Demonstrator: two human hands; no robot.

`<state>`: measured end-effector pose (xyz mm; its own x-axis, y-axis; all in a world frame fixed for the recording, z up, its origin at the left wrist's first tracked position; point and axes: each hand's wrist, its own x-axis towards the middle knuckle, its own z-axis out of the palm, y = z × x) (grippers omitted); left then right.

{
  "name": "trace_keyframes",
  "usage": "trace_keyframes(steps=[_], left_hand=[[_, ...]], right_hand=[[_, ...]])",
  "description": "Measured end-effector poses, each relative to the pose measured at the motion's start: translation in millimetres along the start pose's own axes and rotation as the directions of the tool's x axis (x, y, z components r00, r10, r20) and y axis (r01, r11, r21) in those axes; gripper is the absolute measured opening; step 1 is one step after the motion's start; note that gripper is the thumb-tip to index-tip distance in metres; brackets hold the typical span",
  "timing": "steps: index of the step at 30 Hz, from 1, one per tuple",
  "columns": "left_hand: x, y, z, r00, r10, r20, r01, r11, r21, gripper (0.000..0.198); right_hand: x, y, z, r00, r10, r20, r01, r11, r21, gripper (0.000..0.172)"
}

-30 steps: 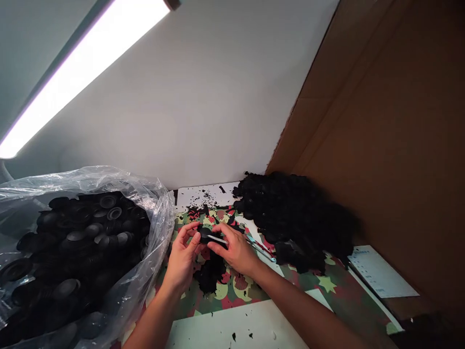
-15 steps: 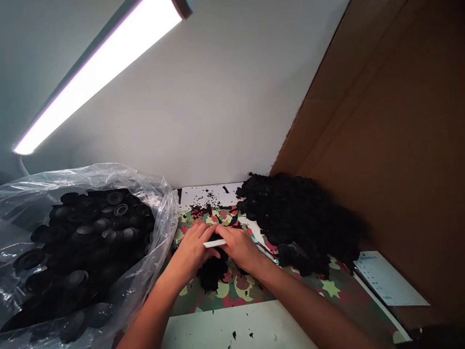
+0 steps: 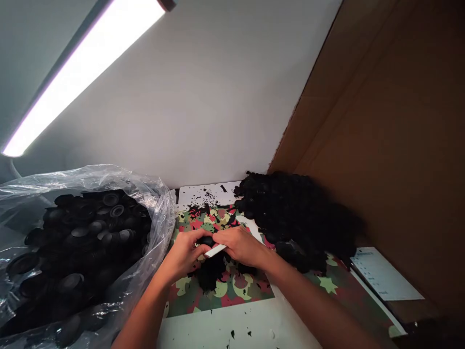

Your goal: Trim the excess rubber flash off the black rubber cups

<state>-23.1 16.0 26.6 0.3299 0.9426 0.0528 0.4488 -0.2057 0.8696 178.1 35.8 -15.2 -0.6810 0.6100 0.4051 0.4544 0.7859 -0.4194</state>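
Left hand (image 3: pixel 182 255): grip closed around a black cap (image 3: pixel 207 241). Right hand (image 3: pixel 240 245): grip pinching a white stick (image 3: pixel 215 250) against the cap. Both held just above the patterned mat (image 3: pixel 250 287) on the worktop, between plastic bag (image 3: pixel 162 218) and black heap (image 3: pixel 294 218).

A tube lamp (image 3: pixel 83 72) is glowing at upper left against a white wall (image 3: pixel 218 106). At left, a clear bag (image 3: pixel 158 213) is lying open, holding black round caps (image 3: pixel 80 242). A camouflage cloth (image 3: pixel 232 291) is covering the table's middle, with black scraps (image 3: pixel 205 196) lying scattered at its far edge. At right, a black heap (image 3: pixel 298 218) is resting against a cardboard sheet (image 3: pixel 392 145), and a paper (image 3: pixel 381 274) is lying near it.
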Motion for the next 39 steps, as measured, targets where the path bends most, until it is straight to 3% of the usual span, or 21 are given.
trace_keyframes(steps=[6,9,11,12,17,22,27,33,35,39], left_hand=[[2.8,-11.5,12.4,0.987,-0.152,-0.049,0.129,0.939,-0.318,0.008],[9.6,-19.5,9.8,0.944,-0.246,-0.220,0.104,0.856,-0.507,0.019],[14.4,-21.2,3.7,0.883,-0.298,-0.363,0.015,0.791,-0.612,0.030],[15.9,-20.8,1.4,0.872,-0.295,-0.391,-0.025,0.770,-0.637,0.034],[12.5,-14.9,10.5,0.952,-0.142,-0.271,-0.073,0.754,-0.653,0.040],[3.9,-15.1,22.0,0.971,-0.112,-0.210,-0.052,0.762,-0.645,0.039],[1.0,-13.4,20.7,0.976,-0.114,-0.186,-0.031,0.770,-0.637,0.043],[0.0,-16.7,22.9,0.977,-0.114,-0.181,-0.030,0.767,-0.641,0.041],[-0.4,-17.6,24.5,0.974,-0.132,-0.184,-0.018,0.765,-0.643,0.041],[-0.6,-17.6,28.6,0.966,-0.189,-0.178,0.019,0.736,-0.677,0.038]], right_hand=[[0.1,-6.2,1.6,0.999,-0.036,-0.006,0.037,0.995,0.094,0.033],[-4.6,-17.0,17.9,0.991,-0.127,-0.048,0.130,0.989,0.072,0.030],[-7.7,-22.7,28.9,0.974,-0.220,-0.054,0.222,0.974,0.041,0.029],[-8.4,-23.6,32.5,0.974,-0.208,-0.091,0.211,0.977,0.021,0.031],[-7.0,-9.5,23.9,0.985,0.007,-0.170,-0.015,0.999,-0.046,0.036],[-8.7,-5.4,11.5,0.965,0.149,-0.216,-0.114,0.980,0.166,0.036],[-4.5,-13.6,11.0,0.871,0.369,-0.325,-0.215,0.881,0.422,0.025],[-1.0,-18.5,14.1,0.849,0.487,-0.203,-0.284,0.745,0.603,0.037],[-1.8,-22.0,13.6,0.816,0.503,-0.284,-0.263,0.762,0.592,0.041],[-6.4,-28.1,3.8,0.705,0.509,-0.494,-0.176,0.800,0.573,0.059]])
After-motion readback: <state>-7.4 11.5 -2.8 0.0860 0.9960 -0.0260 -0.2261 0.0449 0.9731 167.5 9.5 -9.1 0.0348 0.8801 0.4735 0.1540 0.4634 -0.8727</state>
